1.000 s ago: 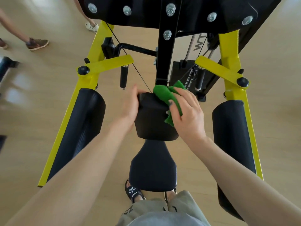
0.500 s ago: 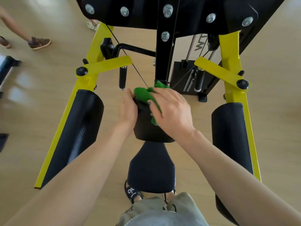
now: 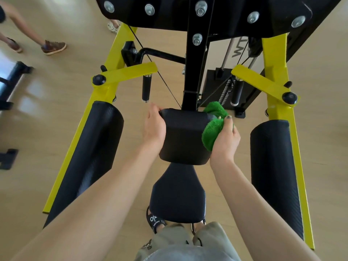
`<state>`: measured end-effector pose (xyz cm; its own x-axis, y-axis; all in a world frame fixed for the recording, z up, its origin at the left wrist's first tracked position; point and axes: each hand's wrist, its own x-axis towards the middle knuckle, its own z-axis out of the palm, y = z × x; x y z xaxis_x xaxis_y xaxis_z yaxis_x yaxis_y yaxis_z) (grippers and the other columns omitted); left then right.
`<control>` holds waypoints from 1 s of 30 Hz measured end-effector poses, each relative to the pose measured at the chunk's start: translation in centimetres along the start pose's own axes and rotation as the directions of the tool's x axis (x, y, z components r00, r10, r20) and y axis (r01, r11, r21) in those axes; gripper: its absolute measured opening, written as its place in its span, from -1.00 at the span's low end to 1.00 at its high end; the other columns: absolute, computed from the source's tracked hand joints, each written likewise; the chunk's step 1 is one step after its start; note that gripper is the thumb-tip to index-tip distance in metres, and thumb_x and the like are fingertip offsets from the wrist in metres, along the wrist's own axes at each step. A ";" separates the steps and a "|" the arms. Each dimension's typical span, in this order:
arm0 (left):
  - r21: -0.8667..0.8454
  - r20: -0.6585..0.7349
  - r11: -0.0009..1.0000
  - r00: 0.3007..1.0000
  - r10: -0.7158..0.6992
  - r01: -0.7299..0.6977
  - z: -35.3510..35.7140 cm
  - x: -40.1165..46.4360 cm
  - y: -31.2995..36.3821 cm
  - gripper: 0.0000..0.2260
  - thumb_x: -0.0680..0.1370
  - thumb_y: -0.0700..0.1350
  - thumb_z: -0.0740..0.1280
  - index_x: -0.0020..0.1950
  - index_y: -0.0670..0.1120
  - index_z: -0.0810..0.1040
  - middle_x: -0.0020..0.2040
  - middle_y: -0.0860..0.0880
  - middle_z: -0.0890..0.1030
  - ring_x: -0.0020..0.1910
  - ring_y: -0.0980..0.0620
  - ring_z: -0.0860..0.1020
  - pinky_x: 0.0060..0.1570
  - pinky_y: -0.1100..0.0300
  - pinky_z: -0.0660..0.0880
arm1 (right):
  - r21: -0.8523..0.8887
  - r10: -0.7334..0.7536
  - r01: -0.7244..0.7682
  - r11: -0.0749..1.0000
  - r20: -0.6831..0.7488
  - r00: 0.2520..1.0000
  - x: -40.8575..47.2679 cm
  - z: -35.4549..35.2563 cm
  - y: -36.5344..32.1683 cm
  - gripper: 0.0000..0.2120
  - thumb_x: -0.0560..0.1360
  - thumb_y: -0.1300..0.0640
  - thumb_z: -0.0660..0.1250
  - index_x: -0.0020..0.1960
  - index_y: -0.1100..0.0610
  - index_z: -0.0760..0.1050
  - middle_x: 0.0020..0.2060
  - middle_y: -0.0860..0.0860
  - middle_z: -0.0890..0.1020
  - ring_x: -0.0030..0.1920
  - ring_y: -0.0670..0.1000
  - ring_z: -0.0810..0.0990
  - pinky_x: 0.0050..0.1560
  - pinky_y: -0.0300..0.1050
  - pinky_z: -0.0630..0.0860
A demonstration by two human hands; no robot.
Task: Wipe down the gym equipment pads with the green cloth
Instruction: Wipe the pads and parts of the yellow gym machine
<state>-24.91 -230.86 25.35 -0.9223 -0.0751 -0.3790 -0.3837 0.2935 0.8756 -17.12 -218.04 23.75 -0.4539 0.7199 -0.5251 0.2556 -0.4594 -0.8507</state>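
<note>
**Both hands on the centre pad, cloth at its right side**

Head view: we see the right hand curled round a bunched, fluffy green terry cloth, pressing it against the right side of the black padded centre block of the machine. The left hand grips the block's left edge, thumb over the upper corner and palm against the side. We find no bins, trays or other containers in this view.

The cloth is bright green with a shaggy pile, crumpled into a wad; part of it pokes up past the block's top right corner, the rest hangs down along the block's side under the fingers. The block is smooth, matte black vinyl, mounted on a black upright post.

Below it sits a black tapered seat pad. To each side lies a long black cylindrical roller pad, one on the left and one on the right, each fixed to a yellow painted steel frame.

The floor is pale wood-look, with soft window glare at the left. Another person's legs and a brown shoe show at the upper left.
</note>
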 end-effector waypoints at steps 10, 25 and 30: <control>0.000 -0.132 1.000 0.991 0.016 -0.016 0.7 -0.1 -0.2 -0.70 0.67 -0.01 -0.02 -0.02 -0.09 0.45 -0.13 -0.03 0.50 -0.12 0.05 0.47 -0.17 0.23 0.42 | -0.027 0.200 -0.200 0.979 0.016 0.980 2.0 -0.5 1.6 -0.73 0.61 -0.09 0.26 -0.17 -0.01 0.59 -0.13 0.08 0.67 -0.10 0.05 0.60 0.02 -0.01 0.53; -0.147 -0.207 0.989 0.976 -0.063 0.033 1.2 -1.2 0.6 -0.55 0.57 0.09 0.00 -0.06 -0.13 0.60 -0.04 -0.14 0.66 0.03 -0.07 0.59 -0.03 0.10 0.51 | -0.195 -0.718 0.803 0.563 0.366 0.592 1.1 0.1 0.5 -0.67 0.67 0.07 0.17 0.06 0.23 0.66 0.03 0.05 0.69 0.08 0.04 0.64 0.13 -0.06 0.57; -0.110 -0.245 0.993 0.967 -0.072 0.046 1.5 -1.1 0.5 -0.60 0.57 0.08 0.03 0.04 -0.12 0.56 0.05 -0.18 0.60 0.04 -0.09 0.54 0.09 0.00 0.50 | 0.021 -0.020 0.018 1.000 0.141 0.990 2.8 -1.1 2.1 -0.69 0.69 -0.05 0.19 -0.16 -0.06 0.58 -0.25 -0.10 0.63 -0.16 -0.08 0.59 -0.05 -0.11 0.53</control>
<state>-24.00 -229.18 25.76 -0.8754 -0.3275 -0.3556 -0.4280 0.1830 0.8850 -16.89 -216.39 20.43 -0.5748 0.6486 -0.4989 0.2293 -0.4576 -0.8591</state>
